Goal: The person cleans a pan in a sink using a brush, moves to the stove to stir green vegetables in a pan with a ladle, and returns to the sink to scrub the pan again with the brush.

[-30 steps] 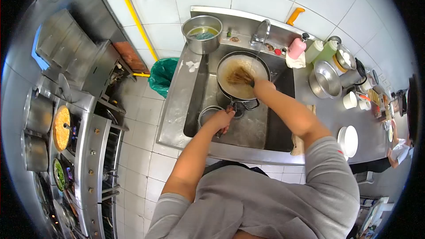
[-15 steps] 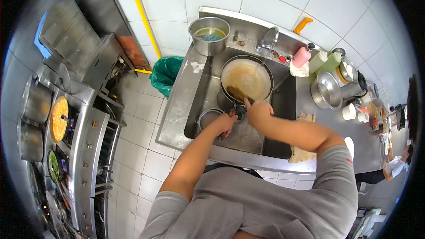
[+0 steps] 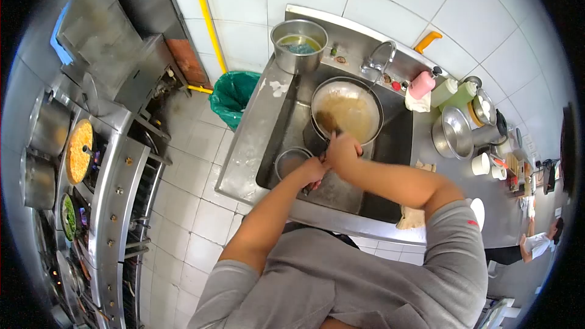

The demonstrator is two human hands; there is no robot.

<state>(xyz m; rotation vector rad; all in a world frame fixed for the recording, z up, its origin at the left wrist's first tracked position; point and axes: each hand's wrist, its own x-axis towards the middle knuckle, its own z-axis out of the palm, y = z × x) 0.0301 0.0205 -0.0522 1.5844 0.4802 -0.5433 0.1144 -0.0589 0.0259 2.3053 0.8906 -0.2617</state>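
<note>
Over the steel sink (image 3: 390, 164), a round frying pan (image 3: 381, 109) holds cloudy, brownish water. My left hand (image 3: 315, 172) is closed around its dark handle at the near side. Gripped in my right hand (image 3: 344, 151) is a brush (image 3: 328, 122), its brown head inside the pan at the near left. The two hands are close together, and much of the brush handle is hidden by my fingers. A smaller round pot (image 3: 278, 162) sits in the sink left of my left hand. The faucet (image 3: 381, 58) stands behind the pan.
A deep pot (image 3: 298, 63) with liquid stands at the sink's back left corner. Right are a pink soap bottle (image 3: 420, 85), a metal bowl (image 3: 452, 134) and a cloth (image 3: 411, 218). Left are a green-lined bin (image 3: 228, 106) and a stove (image 3: 116, 207) with pans. Another person (image 3: 536, 247) is far right.
My right hand has moved toward the left, closer to my left hand, and the brush with it. The whole view has shifted slightly.
</note>
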